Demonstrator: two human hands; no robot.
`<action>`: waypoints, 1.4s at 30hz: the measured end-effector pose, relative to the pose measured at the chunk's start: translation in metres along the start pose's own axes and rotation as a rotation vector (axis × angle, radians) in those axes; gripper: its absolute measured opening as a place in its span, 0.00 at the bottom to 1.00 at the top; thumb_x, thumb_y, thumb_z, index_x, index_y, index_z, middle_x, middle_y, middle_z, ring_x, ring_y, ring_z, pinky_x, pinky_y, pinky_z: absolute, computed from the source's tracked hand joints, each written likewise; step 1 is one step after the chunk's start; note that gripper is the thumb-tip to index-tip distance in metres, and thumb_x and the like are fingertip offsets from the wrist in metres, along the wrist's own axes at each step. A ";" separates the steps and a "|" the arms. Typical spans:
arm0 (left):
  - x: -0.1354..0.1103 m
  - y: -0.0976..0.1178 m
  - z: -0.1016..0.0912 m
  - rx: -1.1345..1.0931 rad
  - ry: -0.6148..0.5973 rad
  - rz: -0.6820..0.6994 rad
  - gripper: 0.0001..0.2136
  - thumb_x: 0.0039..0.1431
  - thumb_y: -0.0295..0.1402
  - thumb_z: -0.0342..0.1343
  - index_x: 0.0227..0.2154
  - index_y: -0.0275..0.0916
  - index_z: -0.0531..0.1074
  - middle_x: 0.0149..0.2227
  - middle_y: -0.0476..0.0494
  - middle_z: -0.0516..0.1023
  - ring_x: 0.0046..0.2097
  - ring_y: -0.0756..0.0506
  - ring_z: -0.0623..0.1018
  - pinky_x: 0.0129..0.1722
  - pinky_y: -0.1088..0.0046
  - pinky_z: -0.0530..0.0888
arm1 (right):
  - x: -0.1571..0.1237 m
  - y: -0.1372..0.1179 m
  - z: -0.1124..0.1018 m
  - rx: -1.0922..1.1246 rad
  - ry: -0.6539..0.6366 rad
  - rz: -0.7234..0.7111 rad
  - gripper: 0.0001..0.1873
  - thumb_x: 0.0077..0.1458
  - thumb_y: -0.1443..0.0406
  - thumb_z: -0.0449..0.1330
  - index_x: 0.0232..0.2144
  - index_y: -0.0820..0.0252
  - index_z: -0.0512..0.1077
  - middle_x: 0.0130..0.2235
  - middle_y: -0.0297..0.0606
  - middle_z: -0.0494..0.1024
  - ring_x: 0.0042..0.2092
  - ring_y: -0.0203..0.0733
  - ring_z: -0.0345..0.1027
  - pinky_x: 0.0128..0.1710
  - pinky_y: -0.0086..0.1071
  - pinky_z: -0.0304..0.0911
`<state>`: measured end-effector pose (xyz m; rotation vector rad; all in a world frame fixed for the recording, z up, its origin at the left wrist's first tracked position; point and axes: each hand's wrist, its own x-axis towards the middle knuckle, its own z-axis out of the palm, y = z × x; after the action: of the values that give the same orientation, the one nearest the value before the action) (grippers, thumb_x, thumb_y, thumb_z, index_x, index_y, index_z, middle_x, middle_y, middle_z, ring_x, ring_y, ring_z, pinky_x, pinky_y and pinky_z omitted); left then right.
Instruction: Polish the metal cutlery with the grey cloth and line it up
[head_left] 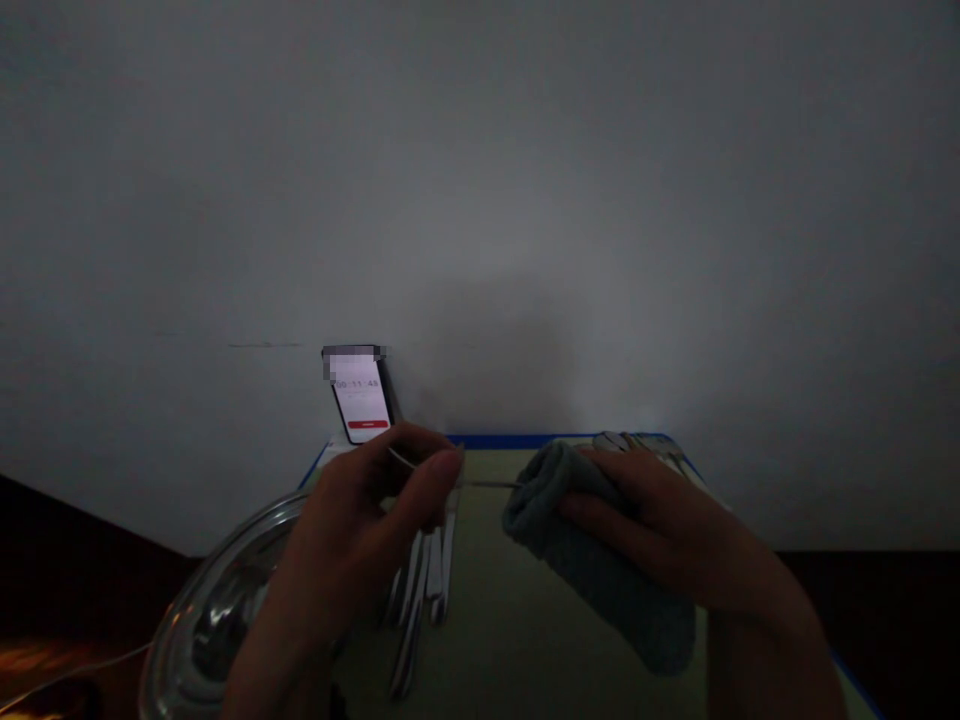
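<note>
Pinched between the thumb and fingers of my left hand [390,500] is a thin metal piece of cutlery [487,484]. Its kind cannot be made out. A grey-green cloth [622,600] is gripped in my right hand [645,510], folded around the cutlery's other end, which it hides. The lower part of the cloth hangs toward the table. Below and beside my left hand, several metal utensils [409,620] lie on the table, their far ends partly covered by the hand.
A shiny metal bowl [154,660] stands at the left, partly behind my left forearm. A phone [364,395] showing a timer leans against the wall at the back. More metal cutlery [615,440] lies at the back right of the blue-edged table [502,600].
</note>
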<state>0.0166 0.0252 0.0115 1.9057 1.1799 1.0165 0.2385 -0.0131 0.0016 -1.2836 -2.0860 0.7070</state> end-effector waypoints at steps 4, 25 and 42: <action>-0.001 -0.004 -0.002 0.009 -0.044 0.064 0.08 0.56 0.39 0.51 0.35 0.41 0.68 0.23 0.53 0.72 0.23 0.52 0.70 0.20 0.79 0.65 | 0.001 -0.001 0.001 -0.008 -0.008 0.004 0.13 0.58 0.57 0.49 0.31 0.58 0.69 0.29 0.31 0.74 0.29 0.33 0.65 0.29 0.26 0.57; 0.012 -0.018 0.008 -0.197 0.069 0.103 0.16 0.50 0.31 0.58 0.43 0.40 0.64 0.29 0.53 0.69 0.27 0.53 0.70 0.24 0.80 0.68 | 0.013 -0.002 0.021 -0.048 -0.050 0.040 0.13 0.60 0.58 0.47 0.32 0.56 0.67 0.31 0.32 0.74 0.31 0.35 0.65 0.31 0.30 0.57; 0.015 -0.040 0.015 0.007 -0.192 -0.088 0.22 0.57 0.45 0.49 0.51 0.38 0.62 0.37 0.42 0.76 0.34 0.46 0.75 0.25 0.74 0.70 | 0.014 0.007 0.030 -0.200 0.031 0.141 0.12 0.58 0.57 0.48 0.36 0.56 0.67 0.38 0.38 0.76 0.39 0.43 0.69 0.37 0.36 0.60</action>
<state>0.0185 0.0513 -0.0250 1.8921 1.1461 0.7656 0.2161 -0.0013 -0.0211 -1.5540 -2.0986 0.5445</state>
